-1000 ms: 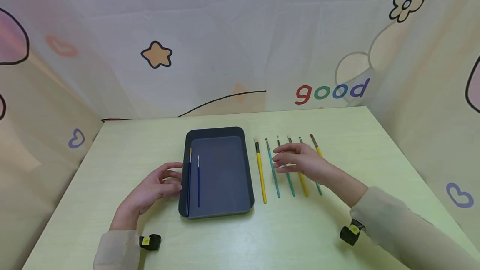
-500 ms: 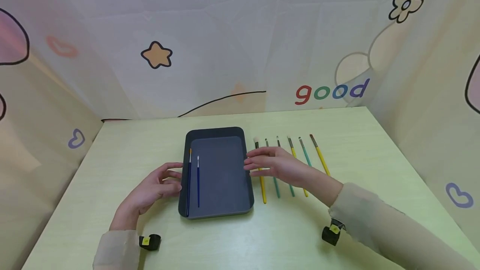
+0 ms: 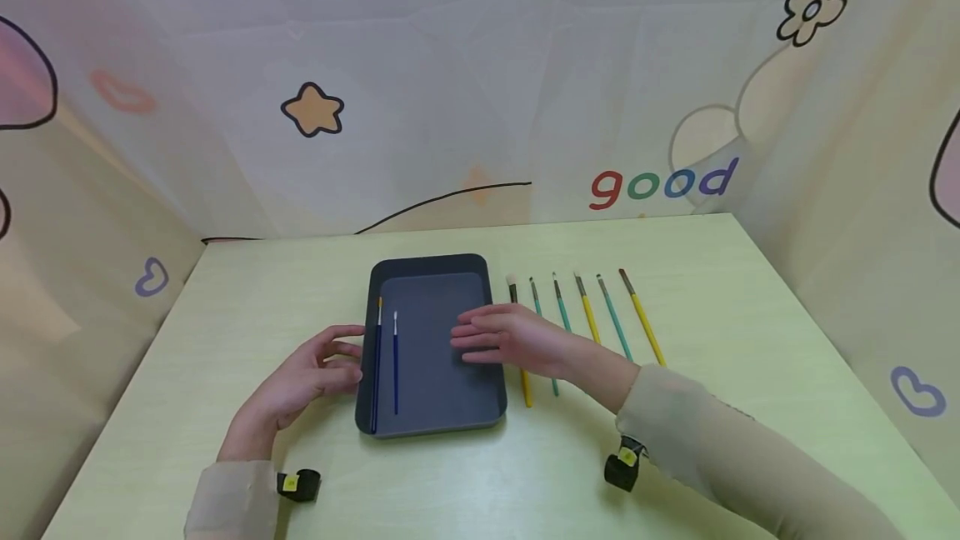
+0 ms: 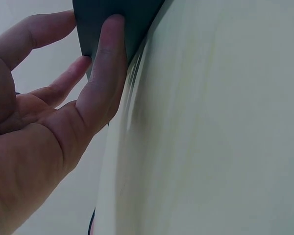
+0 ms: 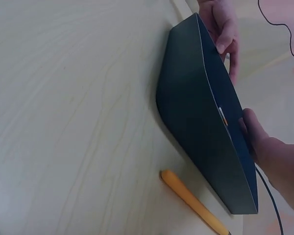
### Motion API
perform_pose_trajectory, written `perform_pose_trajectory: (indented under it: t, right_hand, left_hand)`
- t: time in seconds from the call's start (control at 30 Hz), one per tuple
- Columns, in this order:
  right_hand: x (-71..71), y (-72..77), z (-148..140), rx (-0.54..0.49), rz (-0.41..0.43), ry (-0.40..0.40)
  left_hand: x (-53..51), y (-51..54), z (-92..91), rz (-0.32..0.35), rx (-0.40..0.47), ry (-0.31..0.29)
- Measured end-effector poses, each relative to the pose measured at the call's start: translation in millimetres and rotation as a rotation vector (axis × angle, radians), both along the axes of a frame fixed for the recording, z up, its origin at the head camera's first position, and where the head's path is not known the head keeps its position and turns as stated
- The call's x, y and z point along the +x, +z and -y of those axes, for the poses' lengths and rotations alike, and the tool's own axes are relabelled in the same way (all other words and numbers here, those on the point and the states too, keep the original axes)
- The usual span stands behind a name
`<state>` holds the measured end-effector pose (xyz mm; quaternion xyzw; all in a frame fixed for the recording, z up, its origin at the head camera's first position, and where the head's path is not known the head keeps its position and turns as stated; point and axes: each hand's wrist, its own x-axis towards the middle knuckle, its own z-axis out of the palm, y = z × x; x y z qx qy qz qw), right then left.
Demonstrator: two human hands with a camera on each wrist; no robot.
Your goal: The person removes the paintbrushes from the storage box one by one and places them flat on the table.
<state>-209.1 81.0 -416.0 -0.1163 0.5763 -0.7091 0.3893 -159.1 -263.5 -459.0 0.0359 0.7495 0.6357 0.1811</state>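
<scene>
A dark grey rectangular tray (image 3: 442,419) stands on the table with two blue-handled paintbrushes inside: a longer one (image 3: 377,365) along the left wall and a shorter one (image 3: 396,365) beside it. My left hand (image 3: 303,377) touches the tray's left side, and in the left wrist view its thumb (image 4: 111,44) lies against the outer wall. My right hand (image 3: 513,336) hovers above the tray's right part, its fingers extended and holding nothing. Right of the tray lie several yellow and teal paintbrushes, the closest a yellow brush (image 3: 527,390) partly hidden by that hand.
Also in the row are a teal brush (image 3: 615,315) and, at its far right end, a yellow brush with a dark tip (image 3: 642,315). A printed curtain (image 3: 450,107) borders the pale table (image 3: 450,490) at the back and sides.
My right hand has moved left from over the row of brushes to above the tray, with nothing in it. The left hand, tray and brushes keep their places.
</scene>
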Motion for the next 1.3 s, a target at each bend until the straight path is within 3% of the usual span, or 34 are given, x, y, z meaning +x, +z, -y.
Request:
perform_pose_trajectory:
  t: [0.27, 0.53, 0.87, 1.13, 1.3]
  right_hand:
    - [0.4, -7.3, 20.0, 0.028, 0.031, 0.015]
    - [0.3, -16.1, 36.2, 0.029, 0.054, 0.006]
    - [5.5, -24.6, 59.8, -0.004, 0.086, 0.046]
    - [-1.9, -29.8, 69.6, -0.035, 0.068, 0.118]
    - [-5.9, -32.5, 75.4, -0.032, 0.073, 0.121]
  left_hand:
    - [1.2, 0.7, 0.2, 0.001, -0.002, -0.010]
    - [3.6, 2.6, 0.4, 0.009, 0.029, -0.058]
    - [4.3, 3.4, 1.1, 0.031, 0.034, -0.055]
    - [3.0, 2.9, 1.4, 0.036, 0.035, -0.066]
    - [3.1, 2.5, 3.2, 0.042, 0.038, -0.071]
